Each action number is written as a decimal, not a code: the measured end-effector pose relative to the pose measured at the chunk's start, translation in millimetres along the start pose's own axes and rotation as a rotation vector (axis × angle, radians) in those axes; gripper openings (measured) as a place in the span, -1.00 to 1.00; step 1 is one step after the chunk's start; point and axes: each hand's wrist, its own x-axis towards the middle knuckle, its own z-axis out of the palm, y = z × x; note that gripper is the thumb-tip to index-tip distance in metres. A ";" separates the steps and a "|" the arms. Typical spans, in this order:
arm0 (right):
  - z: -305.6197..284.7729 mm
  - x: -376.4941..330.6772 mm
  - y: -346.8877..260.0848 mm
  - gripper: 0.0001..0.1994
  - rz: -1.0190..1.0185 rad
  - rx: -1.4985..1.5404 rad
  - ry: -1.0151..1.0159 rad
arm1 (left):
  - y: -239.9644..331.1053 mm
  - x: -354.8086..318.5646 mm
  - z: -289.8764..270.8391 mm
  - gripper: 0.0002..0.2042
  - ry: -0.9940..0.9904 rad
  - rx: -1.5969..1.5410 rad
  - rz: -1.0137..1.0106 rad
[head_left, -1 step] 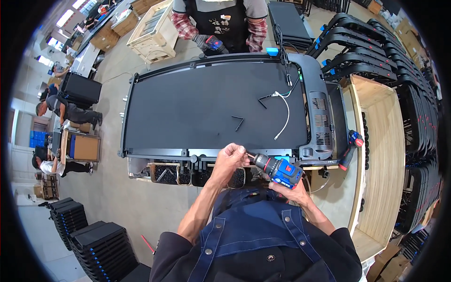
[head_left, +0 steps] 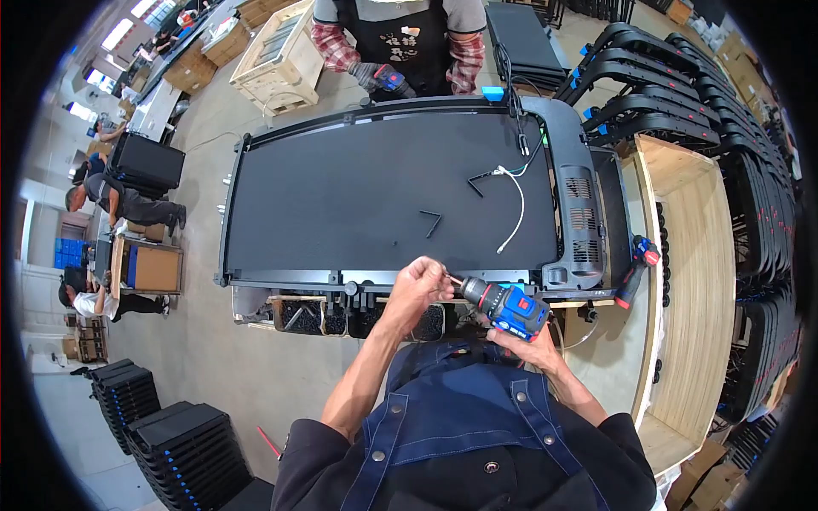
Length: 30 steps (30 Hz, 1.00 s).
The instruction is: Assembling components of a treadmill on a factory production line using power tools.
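My right hand (head_left: pixel 530 342) is wrapped round the handle of a blue and black cordless drill (head_left: pixel 518 312), its chuck turned left. A thin bit (head_left: pixel 455 279) sticks out of the chuck toward my left hand (head_left: pixel 421 288). The fingers of that hand are pinched together at the bit's tip; whatever is between them is too small to make out. Both hands are over the near edge of a treadmill deck with a black running belt (head_left: pixel 341 196). Two black L-shaped hex keys lie on the belt, one (head_left: pixel 433 223) near the middle, another (head_left: pixel 479 184) farther right beside a white cable (head_left: pixel 521 213).
A treadmill motor cover (head_left: pixel 581 204) closes the deck's right end. Bins of small parts (head_left: pixel 298 317) sit under the near edge. Another red and black power tool (head_left: pixel 636 271) is at the right, by a wooden crate (head_left: pixel 694 281). Across the deck a co-worker's gloved hand (head_left: pixel 368 78) holds a drill.
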 end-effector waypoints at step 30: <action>-61.6 -32.6 25.4 -0.50 0.036 0.388 0.211 | -51.8 31.2 31.8 -0.82 0.214 1.551 0.736</action>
